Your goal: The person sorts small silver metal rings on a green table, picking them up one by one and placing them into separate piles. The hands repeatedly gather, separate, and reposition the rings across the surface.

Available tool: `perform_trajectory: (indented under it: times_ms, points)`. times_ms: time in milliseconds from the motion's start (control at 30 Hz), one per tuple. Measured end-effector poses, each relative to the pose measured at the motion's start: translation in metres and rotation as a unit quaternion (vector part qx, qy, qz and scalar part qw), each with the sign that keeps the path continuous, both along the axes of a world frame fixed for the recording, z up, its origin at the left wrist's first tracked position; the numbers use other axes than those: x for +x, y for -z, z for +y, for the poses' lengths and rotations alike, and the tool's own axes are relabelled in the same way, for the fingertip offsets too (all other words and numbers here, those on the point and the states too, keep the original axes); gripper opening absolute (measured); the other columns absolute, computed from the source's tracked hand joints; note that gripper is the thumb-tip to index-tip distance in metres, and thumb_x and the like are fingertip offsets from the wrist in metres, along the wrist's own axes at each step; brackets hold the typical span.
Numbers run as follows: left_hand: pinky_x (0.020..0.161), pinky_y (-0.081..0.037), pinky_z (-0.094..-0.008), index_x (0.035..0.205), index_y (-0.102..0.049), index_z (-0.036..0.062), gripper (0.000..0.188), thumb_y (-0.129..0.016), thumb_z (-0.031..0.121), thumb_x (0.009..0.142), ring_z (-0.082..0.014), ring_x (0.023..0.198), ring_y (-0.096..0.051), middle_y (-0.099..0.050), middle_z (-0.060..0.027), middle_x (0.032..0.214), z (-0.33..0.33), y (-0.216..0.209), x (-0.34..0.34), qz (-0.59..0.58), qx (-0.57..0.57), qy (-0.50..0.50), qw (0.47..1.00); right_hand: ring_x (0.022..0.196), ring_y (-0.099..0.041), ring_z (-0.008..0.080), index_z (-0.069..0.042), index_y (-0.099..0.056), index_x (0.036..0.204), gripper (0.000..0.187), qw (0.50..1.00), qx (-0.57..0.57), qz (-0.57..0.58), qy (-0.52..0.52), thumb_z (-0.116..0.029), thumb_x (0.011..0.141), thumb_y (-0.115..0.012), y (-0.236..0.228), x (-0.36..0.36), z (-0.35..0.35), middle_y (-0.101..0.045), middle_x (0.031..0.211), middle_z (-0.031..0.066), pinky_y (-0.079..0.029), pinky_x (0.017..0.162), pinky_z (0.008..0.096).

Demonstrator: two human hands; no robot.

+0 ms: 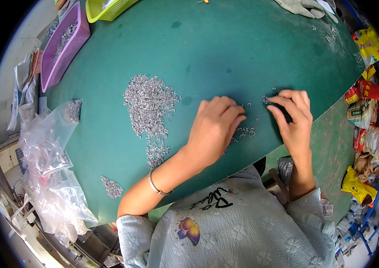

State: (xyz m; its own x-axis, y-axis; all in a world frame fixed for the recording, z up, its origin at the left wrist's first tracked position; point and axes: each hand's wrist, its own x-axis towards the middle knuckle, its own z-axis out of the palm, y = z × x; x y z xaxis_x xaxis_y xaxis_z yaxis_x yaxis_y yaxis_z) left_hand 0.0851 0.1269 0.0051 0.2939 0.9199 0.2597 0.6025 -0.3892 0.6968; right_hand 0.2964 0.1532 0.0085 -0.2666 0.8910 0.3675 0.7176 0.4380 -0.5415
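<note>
Small silver C-shaped metal pieces lie on the green tabletop in several groups. The largest heap of metal pieces [147, 102] is to the left of my left hand [214, 125]. That hand is closed, its fingers bent down over the table beside a scatter of loose pieces [246, 131]; whatever is under its fingertips is hidden. Farther right, my right hand [296, 117] is curled, thumb and forefinger drawn close together beside a small cluster of pieces [265, 99]. Anything between those tips is too small to make out.
A purple basket [66, 49] of metal pieces and a yellow-green basket [109, 11] stand at the far left. Clear plastic bags [48, 156] hang over the left edge. A smaller pile [112, 186] lies near left. Gloves [303, 6] rest far right; colourful packages [370, 91] lie beyond the table.
</note>
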Motion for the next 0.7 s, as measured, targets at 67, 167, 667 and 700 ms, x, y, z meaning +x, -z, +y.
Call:
perform_trajectory:
  times_ms: [67,167,667,700]
  points:
    - [0.076,-0.041,-0.0376,0.094,-0.068,0.0036,0.015,-0.073,0.004,0.08,-0.0266,0.09,-0.059,-0.062,-0.0079,0.096,0.006,0.0,0.004,0.031,0.007,-0.032,0.999,0.087,-0.056,0.0258,-0.005,-0.07,0.091,0.02,0.999,0.014,-0.042,0.004,-0.008,0.073,-0.078,0.002,-0.004,0.001,-0.062,0.091,0.0067,-0.04,0.077,0.0353]
    - [0.076,-0.04,-0.0388,0.095,-0.067,0.0034,0.015,-0.073,0.003,0.081,-0.027,0.091,-0.058,-0.061,-0.0082,0.095,0.009,0.007,0.008,0.047,0.021,-0.034,0.998,0.087,-0.056,0.0265,-0.004,-0.069,0.089,0.018,0.998,0.033,-0.046,-0.003,-0.007,0.074,-0.078,0.009,-0.001,-0.001,-0.062,0.091,0.0074,-0.039,0.076,0.0363]
    - [0.08,-0.039,-0.0383,0.098,-0.066,0.0037,0.015,-0.071,0.003,0.084,-0.0265,0.096,-0.056,-0.058,-0.0082,0.098,0.002,-0.008,-0.005,0.063,-0.082,-0.025,0.994,0.087,-0.055,0.0243,-0.005,-0.069,0.084,0.017,0.994,-0.033,-0.014,-0.106,-0.006,0.071,-0.078,-0.002,-0.006,-0.011,-0.062,0.093,0.0046,-0.038,0.075,0.0368]
    - [0.081,-0.039,-0.0384,0.099,-0.065,0.004,0.016,-0.071,0.003,0.084,-0.0264,0.097,-0.056,-0.058,-0.008,0.098,0.002,-0.007,-0.004,0.054,-0.078,-0.027,0.995,0.086,-0.056,0.024,-0.005,-0.069,0.085,0.016,0.994,-0.023,-0.021,-0.106,-0.006,0.071,-0.078,-0.002,-0.006,-0.013,-0.062,0.093,0.0045,-0.038,0.075,0.0368]
